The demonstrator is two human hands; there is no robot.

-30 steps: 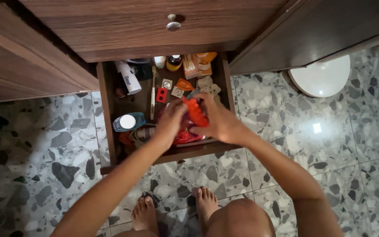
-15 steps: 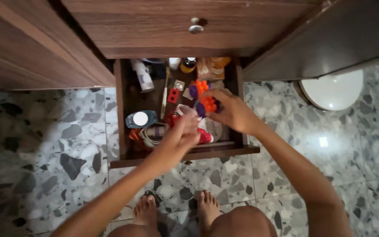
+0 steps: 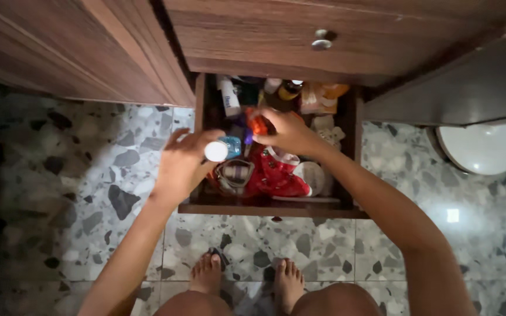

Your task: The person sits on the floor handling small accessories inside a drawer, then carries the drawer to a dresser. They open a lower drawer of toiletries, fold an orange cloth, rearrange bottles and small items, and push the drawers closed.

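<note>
I look down into an open wooden drawer [image 3: 265, 208] crowded with small items. My left hand [image 3: 184, 161] is over the drawer's left side, closed around a small blue container with a white lid [image 3: 221, 149]. My right hand [image 3: 285, 130] reaches deeper into the drawer and grips an orange-red object [image 3: 257, 124] near the middle. Under my hands lies a red patterned pouch [image 3: 276, 175] beside a striped pouch [image 3: 233, 174]. A white tube [image 3: 228, 96], small bottles [image 3: 288, 89] and an orange packet [image 3: 318, 96] sit at the back.
A closed drawer with a round metal knob [image 3: 322, 40] overhangs the open one. Wooden cabinet fronts [image 3: 77, 52] run to the left. The floor is grey terrazzo [image 3: 60, 175]. A white toilet [image 3: 487, 146] stands at right. My bare feet [image 3: 247, 278] stand just before the drawer.
My left hand moved left and took up the blue container with the white lid. My right hand shifted further back in the drawer with the orange-red object.
</note>
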